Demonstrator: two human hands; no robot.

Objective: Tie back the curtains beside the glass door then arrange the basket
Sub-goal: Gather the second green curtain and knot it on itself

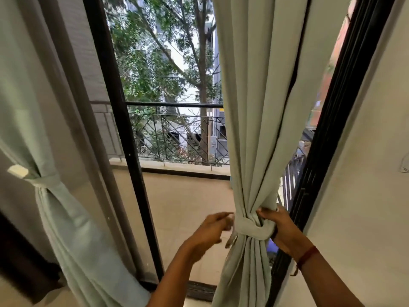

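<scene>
The pale green right curtain [263, 107] hangs beside the open glass door, gathered at waist height by a fabric tieback [254, 229] wrapped around it. My right hand [276, 224] grips the tieback and the bunched cloth on its right side. To the left of the tieback is my left hand [210, 229], blurred, with loosely bent fingers reaching toward the band; whether it touches is unclear. The left curtain [57, 218] is gathered by its own tieback [42, 180] fixed to a white wall hook [17, 170]. No basket is in view.
The black door frame [130, 151] stands between the curtains, and a second black frame [327, 151] runs close on the right beside a cream wall [365, 196]. Beyond lies a tiled balcony floor [188, 200] with a metal railing [177, 138] and trees.
</scene>
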